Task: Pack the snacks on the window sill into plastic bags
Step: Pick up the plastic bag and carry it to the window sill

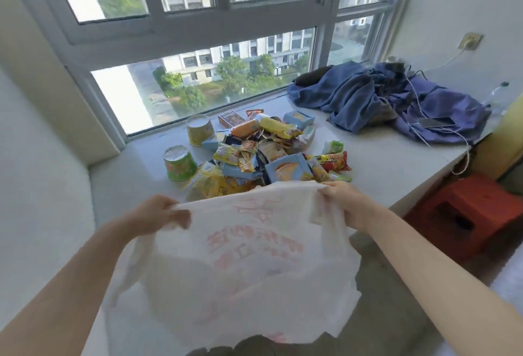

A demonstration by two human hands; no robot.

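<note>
A white plastic bag with pink print hangs spread in front of me, just short of the snacks. My left hand pinches its top left edge and my right hand grips its top right edge. Behind the bag, a pile of snacks lies on the white window sill: yellow, orange and red wrappers and light blue boxes. Two round tubs stand at the pile's left, a green one and a yellow one. The bag hides the pile's near edge.
A heap of blue clothes with a phone and white cables lies on the sill's right part. A wall socket is above it. An orange plastic stool stands on the floor at the right. The window runs behind the sill.
</note>
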